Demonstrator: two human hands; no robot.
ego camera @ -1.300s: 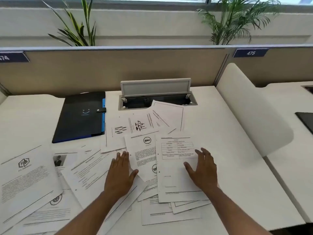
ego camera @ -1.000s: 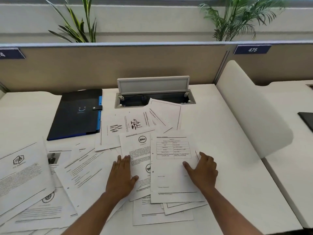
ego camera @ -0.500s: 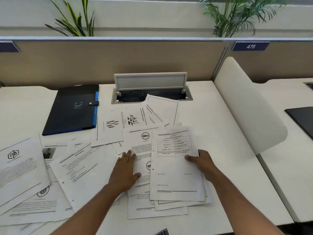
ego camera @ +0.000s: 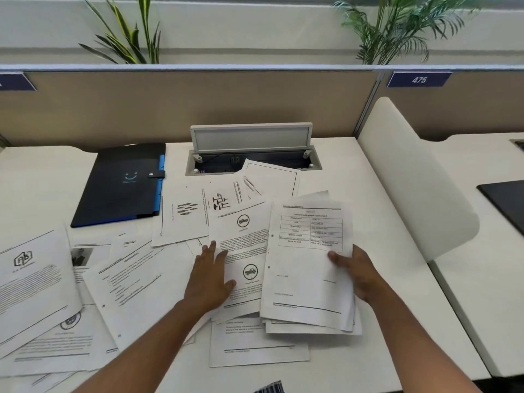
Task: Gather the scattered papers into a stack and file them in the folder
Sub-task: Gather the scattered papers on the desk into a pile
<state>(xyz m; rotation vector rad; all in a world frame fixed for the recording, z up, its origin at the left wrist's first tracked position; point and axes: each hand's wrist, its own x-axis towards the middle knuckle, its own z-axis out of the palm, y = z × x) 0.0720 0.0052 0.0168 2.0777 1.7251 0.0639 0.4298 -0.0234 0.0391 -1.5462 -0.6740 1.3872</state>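
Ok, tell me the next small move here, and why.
Probably slide the car-logo sheet under the left hand rightward onto the small stack the right hand grips: it lies nearest, while the folder is shut.

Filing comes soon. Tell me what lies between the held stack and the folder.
Loose sheets and the left hand lie between the stack in the right hand and the folder; all low. The folder is shut.
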